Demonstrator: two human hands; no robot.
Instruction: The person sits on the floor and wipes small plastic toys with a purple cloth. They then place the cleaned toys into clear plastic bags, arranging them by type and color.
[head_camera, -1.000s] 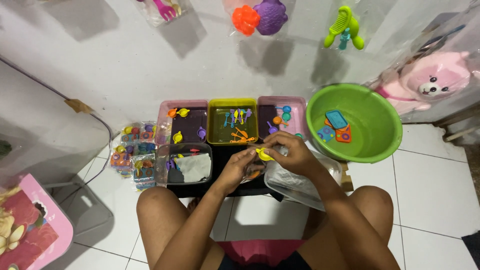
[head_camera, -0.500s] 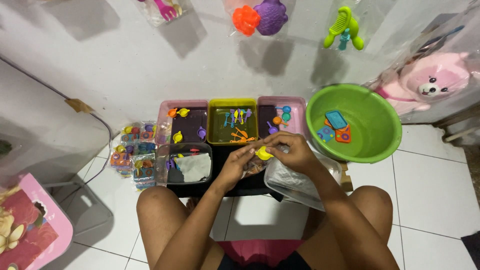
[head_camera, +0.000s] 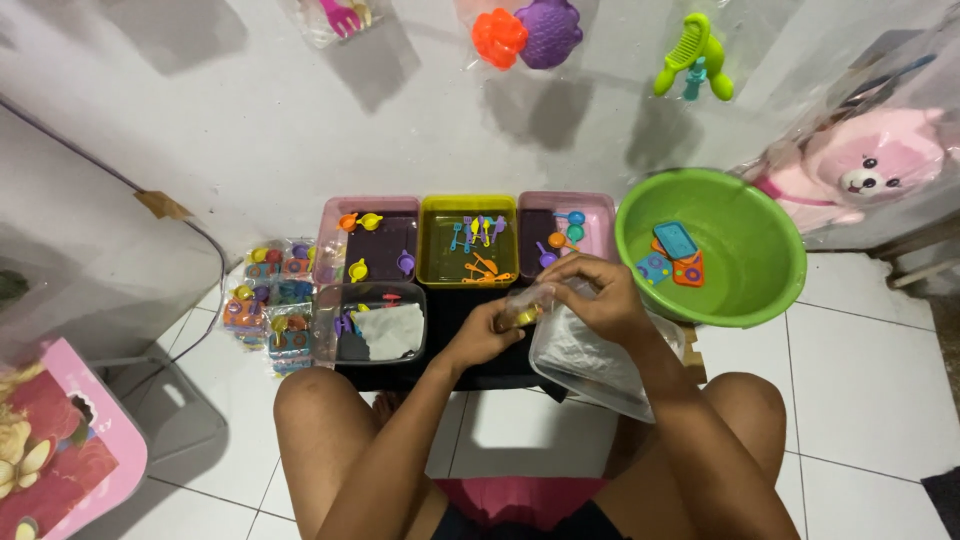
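My left hand (head_camera: 487, 334) and my right hand (head_camera: 592, 296) meet over a black tray (head_camera: 470, 372) in front of my knees. Together they hold a small clear plastic bag (head_camera: 524, 304) with small yellow toy pieces inside. Just under my right hand lies a clear plastic container (head_camera: 600, 360) with white contents. Beyond my hands stand three shallow tubs: a pink tub (head_camera: 335, 222), a yellow tub (head_camera: 430, 245) and another pink tub (head_camera: 600, 215), each holding small coloured toy utensils.
A green basin (head_camera: 765, 290) with flat coloured toys stands at the right. A clear box (head_camera: 372, 322) with a white cloth lies left of my hands. Packed toy sets (head_camera: 268, 300) lie on the floor at the left. A pink plush (head_camera: 860, 170) leans at the wall.
The yellow toy piece held between my hands has gone into the small clear bag, and both hands have closed in around the bag, slightly lower than before.
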